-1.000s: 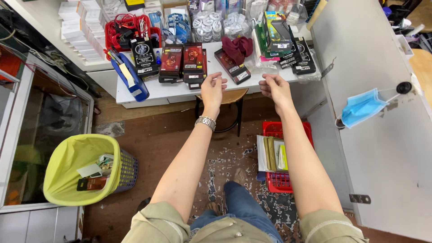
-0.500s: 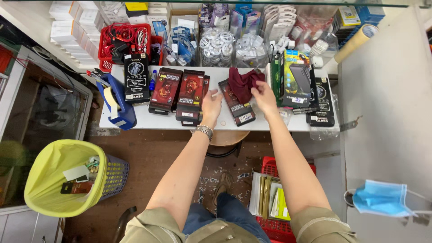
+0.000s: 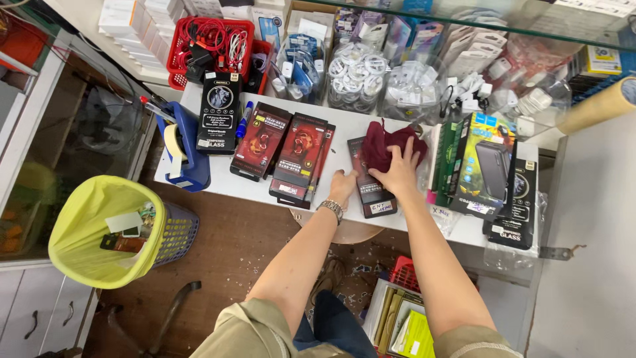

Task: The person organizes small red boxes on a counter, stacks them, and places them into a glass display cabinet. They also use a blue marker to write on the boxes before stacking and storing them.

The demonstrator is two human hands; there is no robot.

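right hand (image 3: 399, 170) has come up onto the maroon cloth (image 3: 387, 147), fingers spread flat (not gripping yet); left hand (image 3: 342, 186) rests open beside the dark pack (image 3: 371, 189)

- A small phone-accessory shop counter.
- Flat red-and-black boxed screen protectors (image 3: 301, 156) lie in rows on the white table (image 3: 218, 182).
- A red plastic basket of coiled cables (image 3: 212, 46) and clear tubs of white chargers (image 3: 358, 73) stand behind.
- A glass display shelf (image 3: 503, 23) runs above.

Both bare arms extend forward, side by side. Left hand (image 3: 342, 186) lies palm down, fingers loosely curled. Right hand (image 3: 399, 170), just beside it, spreads its fingers downward.
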